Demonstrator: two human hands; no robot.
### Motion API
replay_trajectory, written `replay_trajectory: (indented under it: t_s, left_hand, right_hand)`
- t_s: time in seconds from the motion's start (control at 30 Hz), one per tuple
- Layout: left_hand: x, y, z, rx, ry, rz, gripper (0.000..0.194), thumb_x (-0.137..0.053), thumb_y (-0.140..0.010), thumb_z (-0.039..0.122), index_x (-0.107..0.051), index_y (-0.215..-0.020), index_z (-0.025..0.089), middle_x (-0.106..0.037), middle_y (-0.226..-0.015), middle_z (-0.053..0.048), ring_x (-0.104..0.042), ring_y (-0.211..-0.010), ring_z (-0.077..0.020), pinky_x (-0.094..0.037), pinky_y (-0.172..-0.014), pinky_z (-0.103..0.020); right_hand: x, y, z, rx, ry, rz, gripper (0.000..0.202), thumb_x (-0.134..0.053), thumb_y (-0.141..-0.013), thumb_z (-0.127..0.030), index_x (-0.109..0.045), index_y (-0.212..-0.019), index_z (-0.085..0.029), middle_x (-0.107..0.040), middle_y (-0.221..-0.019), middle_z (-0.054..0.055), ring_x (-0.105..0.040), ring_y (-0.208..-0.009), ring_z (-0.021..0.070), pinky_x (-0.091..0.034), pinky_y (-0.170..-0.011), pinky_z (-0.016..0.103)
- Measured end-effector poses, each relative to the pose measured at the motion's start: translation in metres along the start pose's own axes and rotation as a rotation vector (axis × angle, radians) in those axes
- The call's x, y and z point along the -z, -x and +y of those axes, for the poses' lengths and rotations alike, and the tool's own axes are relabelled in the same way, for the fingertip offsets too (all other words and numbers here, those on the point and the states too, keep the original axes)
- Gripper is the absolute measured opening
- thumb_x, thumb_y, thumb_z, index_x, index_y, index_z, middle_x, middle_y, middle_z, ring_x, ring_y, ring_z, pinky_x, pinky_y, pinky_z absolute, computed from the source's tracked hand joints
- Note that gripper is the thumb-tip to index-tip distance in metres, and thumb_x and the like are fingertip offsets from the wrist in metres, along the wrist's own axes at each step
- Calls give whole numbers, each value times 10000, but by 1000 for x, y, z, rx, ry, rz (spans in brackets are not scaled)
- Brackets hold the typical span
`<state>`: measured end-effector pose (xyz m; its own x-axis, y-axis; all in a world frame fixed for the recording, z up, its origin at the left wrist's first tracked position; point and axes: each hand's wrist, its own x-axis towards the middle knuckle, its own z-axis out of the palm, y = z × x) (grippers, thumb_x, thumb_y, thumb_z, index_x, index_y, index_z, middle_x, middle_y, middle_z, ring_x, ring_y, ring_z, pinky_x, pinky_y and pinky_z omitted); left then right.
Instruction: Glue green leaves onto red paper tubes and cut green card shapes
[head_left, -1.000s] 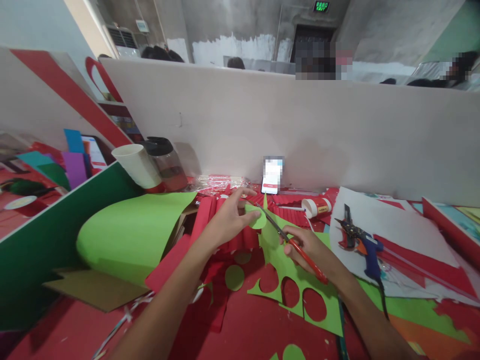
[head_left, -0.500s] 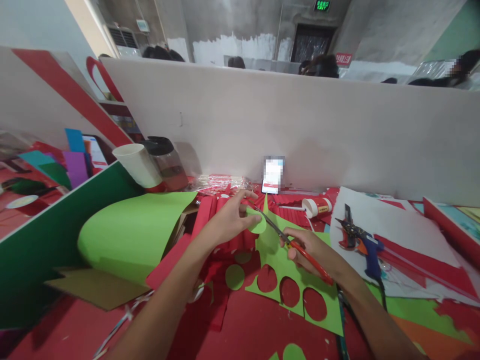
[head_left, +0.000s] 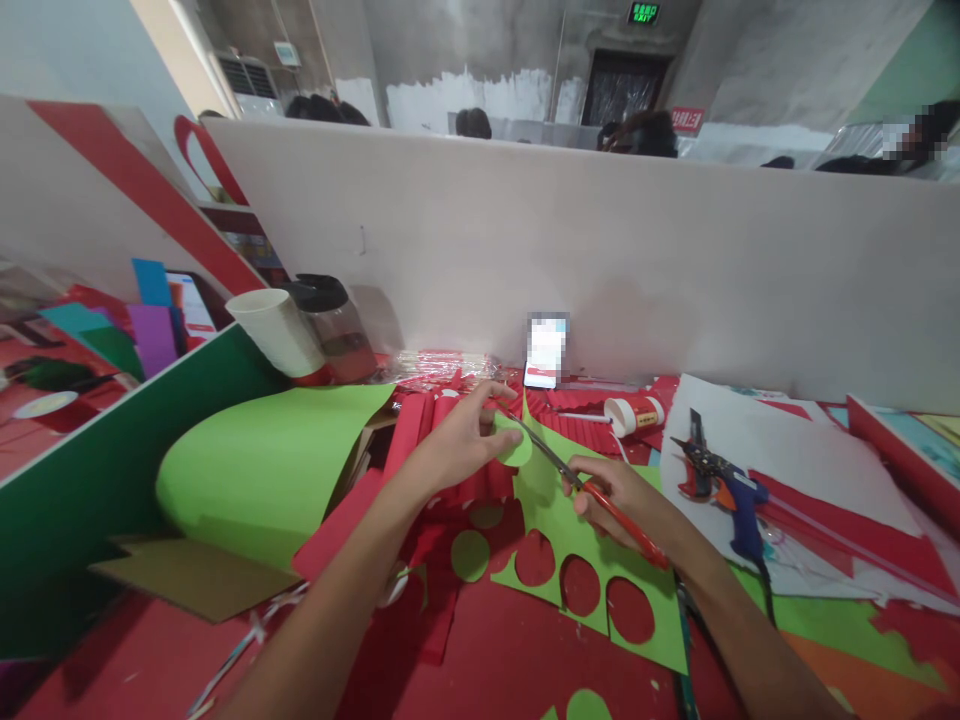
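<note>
My left hand [head_left: 480, 425] pinches a small green paper disc [head_left: 515, 449] between thumb and fingers. Red-handled scissors [head_left: 619, 520] are gripped in my right hand [head_left: 604, 492], their blades reaching up and left to the disc's edge. Under the scissors lies a green sheet [head_left: 630, 550] with several round holes along its lower part and a narrow tip at the top. One loose green disc [head_left: 470, 556] rests on red material left of the sheet, and another [head_left: 587, 705] is at the bottom edge of the view.
A phone [head_left: 545, 350] leans on the white partition [head_left: 465, 230]. A blue glue gun [head_left: 739, 500] lies on white sheets at the right. At the left are a rolled green sheet [head_left: 262, 465], a white cup [head_left: 274, 330] and a dark-lidded jug [head_left: 337, 325].
The narrow top tip of the green sheet has shifted slightly left. Both hands, the disc and the scissors have hardly moved.
</note>
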<state>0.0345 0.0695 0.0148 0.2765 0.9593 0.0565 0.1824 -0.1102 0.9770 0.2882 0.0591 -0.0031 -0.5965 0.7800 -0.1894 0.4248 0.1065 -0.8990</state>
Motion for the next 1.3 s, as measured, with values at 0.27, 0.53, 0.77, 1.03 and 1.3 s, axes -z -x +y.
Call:
replay_trajectory:
  t_s: [0.27, 0.53, 0.77, 1.03, 1.3]
  left_hand:
    - [-3, -1, -2, -42, -36, 80, 392, -655, -885, 326, -491, -1229, 237, -454, -715, 60, -478, -656, -130, -377, -605, -263]
    - [-4, -2, 0, -39, -8, 87, 414, -677, -872, 329, -480, -1219, 222, -493, -715, 54, -526, -669, -141, -408, -608, -267]
    - [-4, -1, 3, -33, 18, 72, 397, -674, -868, 304, -483, -1207, 223, -474, -716, 60, -508, -661, -129, -399, -610, -266]
    - [-4, 1, 5, -26, 38, 48, 385, -680, -861, 301, -488, -1184, 220, -442, -710, 76, -466, -617, -105, -380, -604, -257]
    - [-5, 0, 4, -22, 35, 64, 386, -687, -855, 290, -496, -1183, 219, -421, -709, 78, -451, -609, -100, -382, -606, -248]
  right_hand:
    - [-1, -1, 2, 7, -29, 15, 457, -562, -910, -661, -527, -919, -205, -401, -564, -75, -388, -447, 95, -307, -416, 203]
    - [-1, -2, 0, -10, -21, 3, 468, -570, -899, -664, -538, -945, -199, -425, -590, -66, -387, -468, 97, -306, -423, 202]
    - [-4, 0, -6, 1, -26, 36, 365, -597, -916, -568, -543, -955, -210, -400, -557, -86, -306, -434, 78, -261, -410, 199]
    - [-3, 1, -5, -2, -22, 36, 282, -605, -922, -483, -526, -933, -212, -512, -646, -49, -358, -488, 91, -305, -436, 201]
    - [-4, 3, -6, -18, -46, 16, 269, -567, -936, -487, -536, -950, -220, -482, -629, -58, -358, -471, 94, -314, -436, 208]
